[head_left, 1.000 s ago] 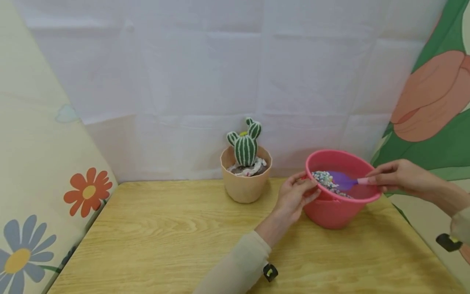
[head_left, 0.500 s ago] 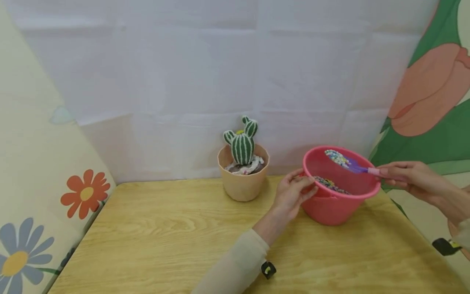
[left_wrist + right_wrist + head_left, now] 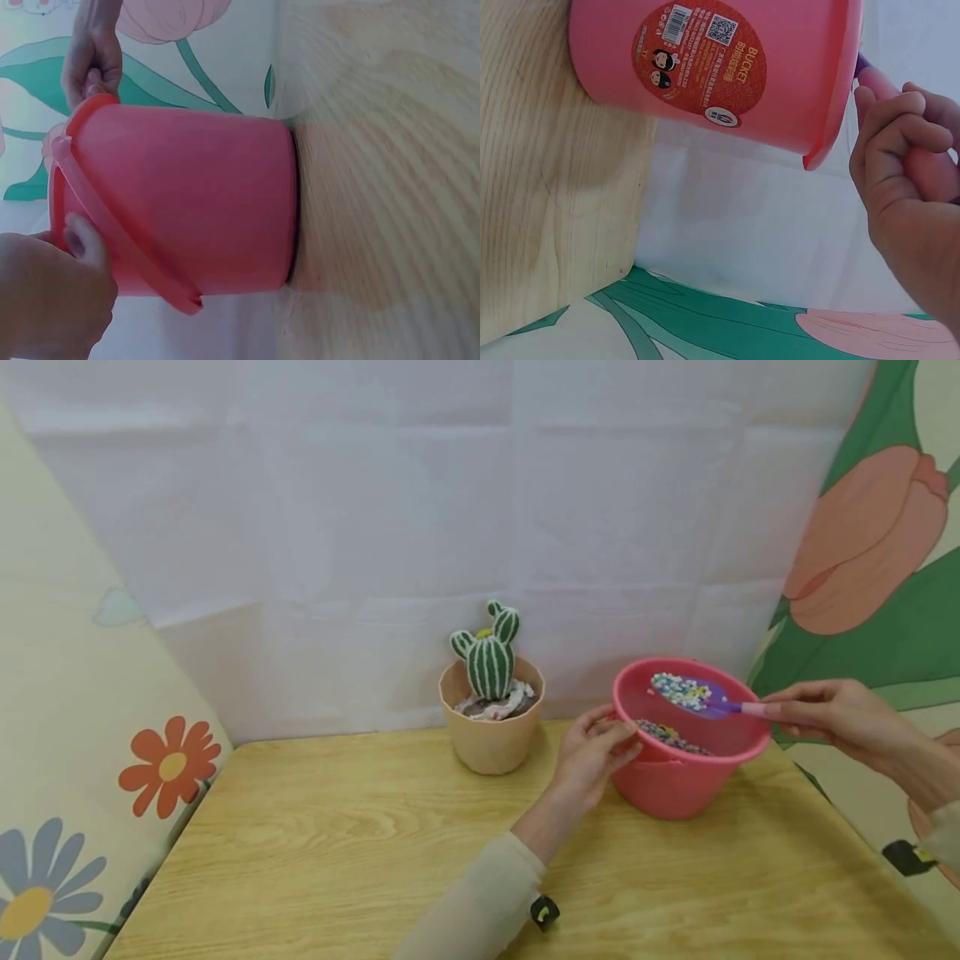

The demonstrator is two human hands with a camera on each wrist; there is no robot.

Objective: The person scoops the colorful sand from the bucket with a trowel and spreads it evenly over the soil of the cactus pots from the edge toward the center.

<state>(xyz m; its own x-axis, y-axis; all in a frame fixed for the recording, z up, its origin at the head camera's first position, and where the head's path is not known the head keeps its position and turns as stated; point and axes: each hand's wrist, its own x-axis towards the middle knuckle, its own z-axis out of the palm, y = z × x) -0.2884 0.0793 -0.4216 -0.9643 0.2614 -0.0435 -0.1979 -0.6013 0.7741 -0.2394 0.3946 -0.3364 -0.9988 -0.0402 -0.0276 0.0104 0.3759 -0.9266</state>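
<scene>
A pink plastic bucket [image 3: 671,792] stands upright on the table's right side. My left hand [image 3: 588,758] holds its near left rim, the thumb against the wall beside the handle strap [image 3: 124,225]. In my right hand [image 3: 847,717] is a toy shovel with a pink handle [image 3: 753,709] and a purple blade [image 3: 722,703]. The right wrist view shows my fingers curled round that handle. A heap of small multicoloured bead-like granules [image 3: 678,691] lies on the blade, held over the bucket's mouth. More granules [image 3: 663,734] are inside the bucket, partly hidden by its near rim.
A peach pot [image 3: 491,747] with a knitted green cactus [image 3: 491,667] stands left of the bucket, near the back edge of the wooden table [image 3: 322,852]. White cloth [image 3: 375,527] hangs behind. Flower-printed panels [image 3: 855,543] flank both sides.
My right hand has raised the shovel out of the granules with a load on it, then shifted it slightly left above the bucket. My left hand stays on the rim.
</scene>
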